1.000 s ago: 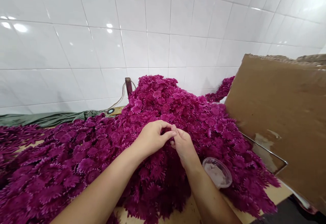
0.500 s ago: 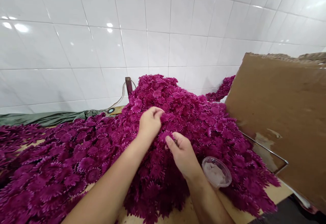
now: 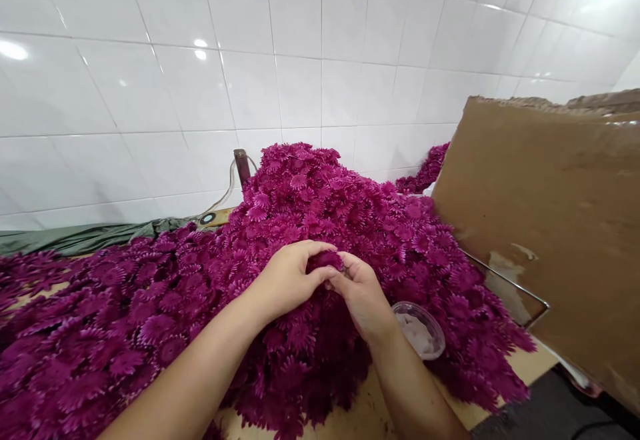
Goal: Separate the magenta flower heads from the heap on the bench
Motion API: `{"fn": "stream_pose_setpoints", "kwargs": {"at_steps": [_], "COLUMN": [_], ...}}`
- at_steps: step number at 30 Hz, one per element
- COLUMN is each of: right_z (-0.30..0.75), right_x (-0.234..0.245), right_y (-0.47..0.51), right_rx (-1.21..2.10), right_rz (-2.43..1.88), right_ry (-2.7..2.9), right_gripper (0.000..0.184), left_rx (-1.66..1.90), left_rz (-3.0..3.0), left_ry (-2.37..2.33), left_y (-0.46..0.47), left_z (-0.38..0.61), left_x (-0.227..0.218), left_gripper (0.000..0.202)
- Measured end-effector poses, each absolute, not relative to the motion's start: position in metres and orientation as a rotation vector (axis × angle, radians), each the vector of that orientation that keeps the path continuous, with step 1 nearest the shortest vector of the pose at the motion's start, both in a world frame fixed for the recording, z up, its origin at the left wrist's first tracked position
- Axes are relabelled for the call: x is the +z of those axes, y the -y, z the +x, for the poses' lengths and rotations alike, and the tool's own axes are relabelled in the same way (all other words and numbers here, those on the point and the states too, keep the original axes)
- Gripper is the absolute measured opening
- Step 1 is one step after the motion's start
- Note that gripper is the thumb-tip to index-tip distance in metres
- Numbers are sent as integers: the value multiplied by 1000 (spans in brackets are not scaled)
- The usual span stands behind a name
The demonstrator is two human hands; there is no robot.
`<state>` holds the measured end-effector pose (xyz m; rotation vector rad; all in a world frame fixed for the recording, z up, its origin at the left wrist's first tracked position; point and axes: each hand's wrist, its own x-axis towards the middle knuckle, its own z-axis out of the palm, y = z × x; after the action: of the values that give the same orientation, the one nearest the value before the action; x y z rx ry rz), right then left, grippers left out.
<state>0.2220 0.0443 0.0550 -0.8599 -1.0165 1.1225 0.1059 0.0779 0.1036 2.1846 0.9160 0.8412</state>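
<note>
Your left hand pinches a purple flower between thumb and fingers, just in front of a tall heap of similar blooms. Your right hand meets it at the flower's right edge, fingers curled in; whether they grip it, I cannot tell. Beside your right wrist sits a clear plastic tub. Brown cardboard leans farther right.

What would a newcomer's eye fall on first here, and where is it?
The heap of magenta flowers, rising mid-picture before the white tiles. Next, just below the picture's centre, the left grip and right grip meet at one flower. Then comes the brown cardboard at right.
</note>
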Motion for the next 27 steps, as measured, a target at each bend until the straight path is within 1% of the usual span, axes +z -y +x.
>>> {"fn": "stream_pose_setpoints", "kwargs": {"at_steps": [2,4,6,10,13,16,21,23,27], "right_z": [223,224,225,227,227,227,225,225,223], "right_x": [56,57,58,58,58,61,62,61,61], "right_y": [-43,-42,-42,-40,-38,-36,-37,-38,-37], "right_rx": [1100,997,882,754,738,673,440,386,327], "right_rz": [-883,-953,-1028,-1165,-1217,-1267,-1401,-1423,-1358], "right_ry": [1001,1032,1074,1114,1151,1188,1238,1264,1300], "right_gripper": [22,16,15,21,28,31,29,27,24], "left_rx": [860,851,903,1062,1018,941,834,821,944], "left_rz": [2144,2100,2068,1984,1963,1964,1955,1964,1998], "left_ry": [-902,-910,-967,-1020,-1005,-973,-906,-896,-992], "left_y": [-77,-79,-80,-78,-75,-75,-74,-71,-69], "left_z": [107,108,109,110,110,107,104,106,112], "left_x": [101,98,96,94,94,95,96,94,92], "left_gripper": [24,19,18,24,22,22,25,22,20]}}
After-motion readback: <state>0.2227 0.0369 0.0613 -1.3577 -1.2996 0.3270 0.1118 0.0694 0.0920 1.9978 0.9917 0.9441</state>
